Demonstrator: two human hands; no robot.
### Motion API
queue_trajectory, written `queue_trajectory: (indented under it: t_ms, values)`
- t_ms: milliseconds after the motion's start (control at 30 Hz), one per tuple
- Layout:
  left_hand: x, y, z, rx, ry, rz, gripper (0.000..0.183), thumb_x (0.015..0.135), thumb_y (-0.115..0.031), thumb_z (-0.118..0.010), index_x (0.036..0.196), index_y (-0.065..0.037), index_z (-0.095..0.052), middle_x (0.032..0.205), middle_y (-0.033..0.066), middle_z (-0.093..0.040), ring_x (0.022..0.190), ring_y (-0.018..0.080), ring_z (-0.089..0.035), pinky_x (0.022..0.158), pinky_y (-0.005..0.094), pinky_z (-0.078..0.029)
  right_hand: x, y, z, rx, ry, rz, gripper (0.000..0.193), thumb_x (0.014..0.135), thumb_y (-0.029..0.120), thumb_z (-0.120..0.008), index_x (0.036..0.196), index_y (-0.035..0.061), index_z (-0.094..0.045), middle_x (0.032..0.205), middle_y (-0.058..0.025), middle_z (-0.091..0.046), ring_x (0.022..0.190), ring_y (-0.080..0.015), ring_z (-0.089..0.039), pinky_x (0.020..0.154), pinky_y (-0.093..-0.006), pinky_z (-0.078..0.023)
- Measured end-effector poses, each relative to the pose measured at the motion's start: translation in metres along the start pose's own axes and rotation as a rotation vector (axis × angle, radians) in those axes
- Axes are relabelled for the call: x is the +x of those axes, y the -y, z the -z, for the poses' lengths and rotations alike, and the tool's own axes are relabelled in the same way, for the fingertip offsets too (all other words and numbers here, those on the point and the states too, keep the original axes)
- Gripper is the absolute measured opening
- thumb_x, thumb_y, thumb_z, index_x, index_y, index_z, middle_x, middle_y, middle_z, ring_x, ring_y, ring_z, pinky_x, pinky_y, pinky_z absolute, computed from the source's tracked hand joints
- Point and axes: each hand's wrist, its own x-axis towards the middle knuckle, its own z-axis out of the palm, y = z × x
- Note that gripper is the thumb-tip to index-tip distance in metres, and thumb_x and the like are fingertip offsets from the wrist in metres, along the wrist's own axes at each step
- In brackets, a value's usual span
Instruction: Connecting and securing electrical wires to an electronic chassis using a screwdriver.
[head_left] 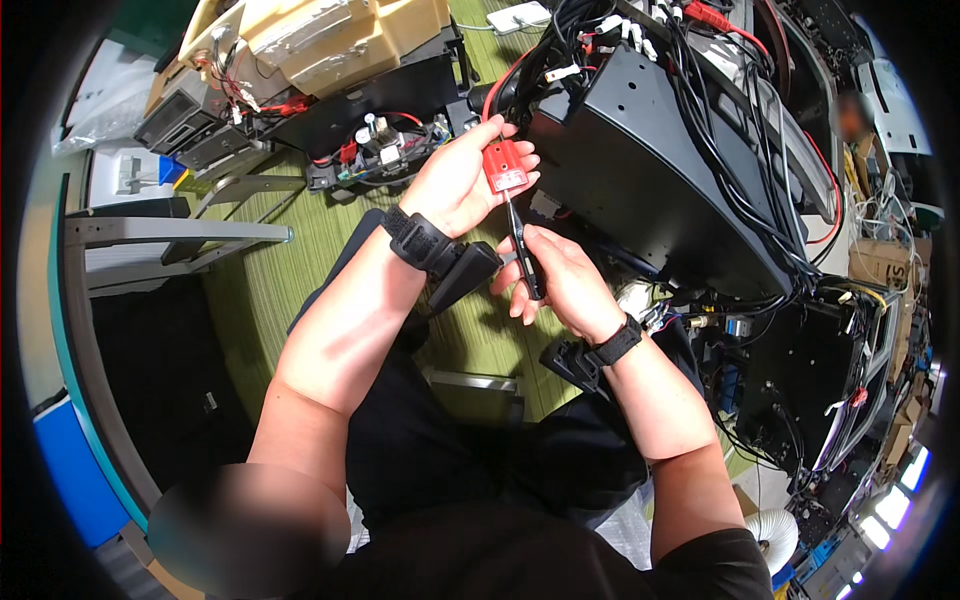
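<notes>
Red plug (pixel 506 166) — a small hard plastic block on a red wire (pixel 497 88) — looks light and stiff, so pinching its flat sides is the best way to hold it. The left hand (pixel 455 185) does just that, fingers (pixel 520 165) curled tight around it, up in front of the big black box (pixel 650 170). The right hand (pixel 560 280) is closed around a thin black tool (pixel 522 250) — its tip touches the bottom of the plug. Both wrists wear black straps. Below lies a green striped mat (pixel 290 270), with more wires and black boxes all around.
</notes>
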Motion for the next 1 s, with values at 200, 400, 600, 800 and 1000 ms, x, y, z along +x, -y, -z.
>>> queue_trajectory:
  t_ms: [200,400,600,800,1000]
  values:
    - [0.0026,0.0011,0.0030,-0.012,-0.011,0.017,0.024,0.098,-0.025,-0.042,0.097,-0.005,-0.055,0.096,0.0136,-0.062,0.090,0.0249,-0.062,0.083,0.0416,-0.054,-0.0008,-0.0010,-0.0025,-0.099,-0.004,0.074,0.033,0.100,0.031,-0.036,0.102,0.0014,-0.051,0.074,-0.0137,-0.064,0.048,-0.0142,-0.059,0.044,-0.0222,-0.048]
    - [0.0032,0.0020,0.0016,-0.014,-0.026,0.021,0.024,0.098,-0.025,-0.042,0.096,-0.004,-0.054,0.097,0.0137,-0.061,0.090,0.0253,-0.062,0.084,0.0437,-0.054,-0.0006,-0.0027,-0.0022,-0.105,-0.030,0.104,0.032,0.100,0.031,-0.037,0.101,0.0007,-0.049,0.072,-0.0124,-0.064,0.048,-0.0145,-0.059,0.044,-0.0226,-0.048]
    - [0.0021,0.0031,0.0003,-0.005,-0.022,0.011,0.023,0.098,-0.025,-0.043,0.098,-0.004,-0.053,0.097,0.0144,-0.060,0.089,0.0257,-0.062,0.083,0.0434,-0.055,-0.0011,-0.0017,-0.0001,-0.086,-0.027,0.079,0.032,0.100,0.030,-0.036,0.101,0.0006,-0.048,0.072,-0.0122,-0.064,0.050,-0.0154,-0.061,0.044,-0.0225,-0.048]
    - [0.0017,0.0036,-0.0022,0.010,-0.032,0.011,0.021,0.097,-0.024,-0.044,0.100,-0.004,-0.051,0.096,0.0148,-0.060,0.087,0.0257,-0.063,0.081,0.0420,-0.056,-0.0031,0.0000,0.0007,-0.073,-0.002,0.045,0.034,0.100,0.031,-0.034,0.101,0.0004,-0.049,0.074,-0.0134,-0.064,0.052,-0.0165,-0.062,0.045,-0.0234,-0.049]
    - [0.0019,0.0043,-0.0021,0.024,-0.040,0.005,0.021,0.097,-0.024,-0.045,0.101,-0.004,-0.050,0.096,0.0149,-0.060,0.087,0.0256,-0.063,0.080,0.0410,-0.056,-0.0013,-0.0007,0.0031,0.022,-0.012,0.025,0.046,0.101,0.037,-0.029,0.106,-0.0044,-0.050,0.077,-0.0178,-0.064,0.055,-0.0214,-0.064,0.048,-0.0277,-0.053]
